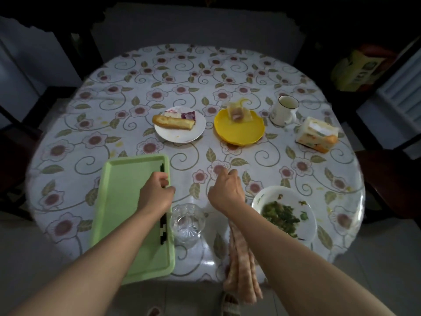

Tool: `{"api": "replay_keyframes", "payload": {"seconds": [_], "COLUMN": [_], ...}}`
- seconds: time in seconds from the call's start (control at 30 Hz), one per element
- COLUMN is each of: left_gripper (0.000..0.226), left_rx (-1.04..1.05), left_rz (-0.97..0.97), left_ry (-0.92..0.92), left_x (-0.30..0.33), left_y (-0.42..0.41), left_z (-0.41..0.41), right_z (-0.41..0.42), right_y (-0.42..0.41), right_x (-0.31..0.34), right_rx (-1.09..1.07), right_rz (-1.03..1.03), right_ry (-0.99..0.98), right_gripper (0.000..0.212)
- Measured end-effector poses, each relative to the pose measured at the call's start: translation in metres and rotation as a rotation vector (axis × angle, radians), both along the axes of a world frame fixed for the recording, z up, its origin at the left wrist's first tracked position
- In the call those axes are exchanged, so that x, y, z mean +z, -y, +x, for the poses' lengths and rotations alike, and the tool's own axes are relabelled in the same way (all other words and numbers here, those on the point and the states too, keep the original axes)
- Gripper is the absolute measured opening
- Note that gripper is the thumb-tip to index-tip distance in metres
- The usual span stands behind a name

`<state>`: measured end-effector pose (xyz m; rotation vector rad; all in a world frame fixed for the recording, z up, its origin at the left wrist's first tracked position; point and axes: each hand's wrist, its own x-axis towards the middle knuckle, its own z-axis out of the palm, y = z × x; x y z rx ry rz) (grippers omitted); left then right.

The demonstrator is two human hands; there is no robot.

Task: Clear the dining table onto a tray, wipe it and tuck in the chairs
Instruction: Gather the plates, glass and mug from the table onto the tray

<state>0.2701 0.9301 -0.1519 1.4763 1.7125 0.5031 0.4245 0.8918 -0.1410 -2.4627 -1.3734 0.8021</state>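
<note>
Nearest us, our checked cloth (pixel 241 254) hangs over the table's (pixel 127 87) near edge, untouched. We judge we are early in clearing: our left hand (pixel 157 192) curls round the dark chopsticks (pixel 163 229), laying them along the right rim of the green tray (pixel 118 201). Our right hand (pixel 225 190) hovers loosely curled, holding nothing. Next we likely lift the glass (pixel 188 222), just beside the tray, near the edge. White plate (pixel 180 127), yellow plate (pixel 239 131), mug (pixel 283 110) and greens plate (pixel 284 213) wait; open cloth between them gives room.
</note>
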Motion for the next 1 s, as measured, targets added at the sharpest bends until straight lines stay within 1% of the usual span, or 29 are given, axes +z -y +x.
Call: {"api": "replay_keyframes", "payload": {"seconds": [0.1,0.17,0.37,0.43,0.5,0.6,0.63,0.7,0.77,0.83,1.0], "left_gripper": [0.033,0.031,0.038,0.042,0.047,0.051,0.048,0.037,0.032,0.032,0.031], "left_rx": [-0.077,-0.121,-0.235,-0.273,-0.303,-0.317,-0.328,-0.348,-0.353,-0.349,-0.309], "left_rz": [0.027,0.011,-0.145,-0.202,-0.244,-0.299,-0.316,-0.345,-0.367,-0.388,-0.375], "left_ry": [0.035,0.049,0.003,-0.024,-0.071,-0.151,-0.176,-0.205,-0.229,-0.249,-0.268], "left_x": [0.014,0.018,0.003,-0.007,-0.016,-0.028,-0.031,-0.036,-0.039,-0.041,-0.038], "left_y": [0.007,0.012,0.032,0.04,0.048,0.059,0.061,0.064,0.066,0.066,0.066], "left_z": [0.04,0.066,0.134,0.152,0.166,0.185,0.19,0.198,0.204,0.207,0.206], "right_z": [0.025,0.043,0.103,0.123,0.141,0.166,0.174,0.185,0.192,0.196,0.195], "right_y": [0.01,0.016,0.043,0.054,0.065,0.078,0.083,0.09,0.095,0.097,0.093], "right_x": [0.003,0.003,-0.004,-0.011,-0.018,-0.03,-0.034,-0.04,-0.044,-0.047,-0.043], "right_rx": [-0.025,-0.036,-0.104,-0.124,-0.157,-0.227,-0.264,-0.345,-0.392,-0.398,-0.382], "right_rz": [0.01,0.002,-0.018,-0.025,-0.039,-0.112,-0.154,-0.224,-0.263,-0.278,-0.258], "right_ry": [-0.005,0.001,0.005,0.025,0.066,0.111,0.106,0.018,-0.1,-0.164,-0.156], "right_gripper": [0.049,0.044,0.033,0.036,0.044,0.052,0.054,0.059,0.057,0.052,0.049]}}
